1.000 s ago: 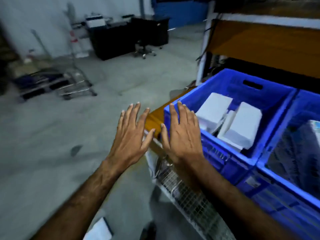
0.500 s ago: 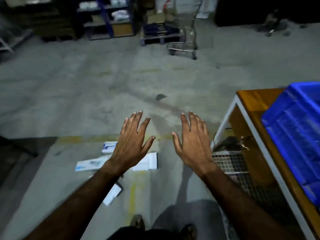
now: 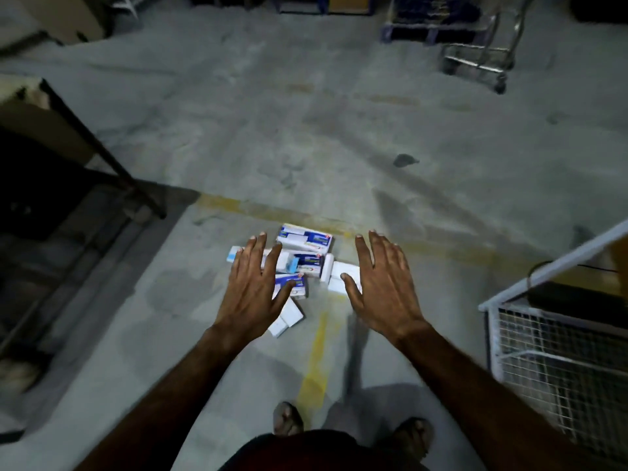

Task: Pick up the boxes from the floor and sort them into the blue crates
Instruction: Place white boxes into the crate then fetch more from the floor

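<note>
Several small white and blue boxes lie in a loose pile on the grey concrete floor, just ahead of my feet. A plain white box rests at the pile's right side, and another white one lies nearest me. My left hand hovers above the pile's left part, fingers spread, holding nothing. My right hand hovers to the right of the pile, also spread and empty. Both hands partly hide the boxes. No blue crate is in view.
A white wire-mesh rack stands at the right edge. A dark shelf frame rises on the left. A metal trolley and a blue pallet are far back. Faded yellow lines mark the floor.
My view has swung from the blue crates on the shelf down to the floor. The box pile now sits centred under my empty, spread hands, and the crates have left the frame.
</note>
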